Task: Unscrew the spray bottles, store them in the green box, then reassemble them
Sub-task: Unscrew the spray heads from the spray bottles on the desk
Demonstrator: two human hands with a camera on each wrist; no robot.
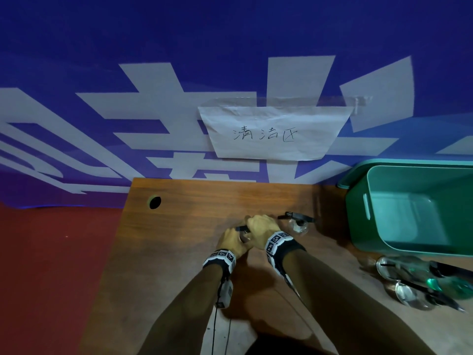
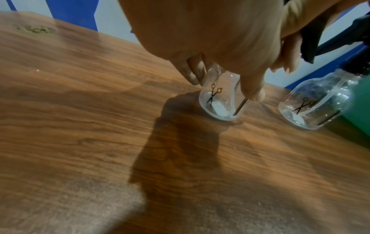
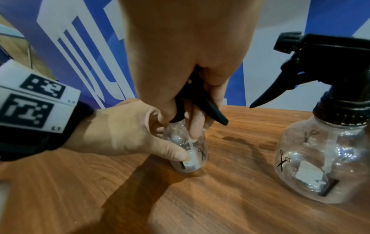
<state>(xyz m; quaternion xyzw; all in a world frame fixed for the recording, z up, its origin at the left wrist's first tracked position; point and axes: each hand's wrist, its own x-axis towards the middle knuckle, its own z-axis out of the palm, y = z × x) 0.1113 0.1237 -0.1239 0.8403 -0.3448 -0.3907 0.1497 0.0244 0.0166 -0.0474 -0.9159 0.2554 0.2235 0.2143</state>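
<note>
Hands are working one upright bottle (image 3: 188,152) mid-desk (image 1: 179,226): left hand (image 3: 128,136) gripping its belly, right hand (image 3: 186,66) clamping the sprayer head (image 3: 200,101) directly above; green box (image 1: 409,213) waiting at three o'clock.

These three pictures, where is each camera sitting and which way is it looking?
Head: worn on the head, looks forward and down at the wooden table, the green box and both forearms, the hands meeting on one bottle.
Left wrist: on the left wrist, looks along the left hand gripping the held bottle.
Right wrist: on the right wrist, looks along the right hand gripping the black spray head.
Shared: both wrist views show the held bottle and the second spray bottle standing beside it.
</note>
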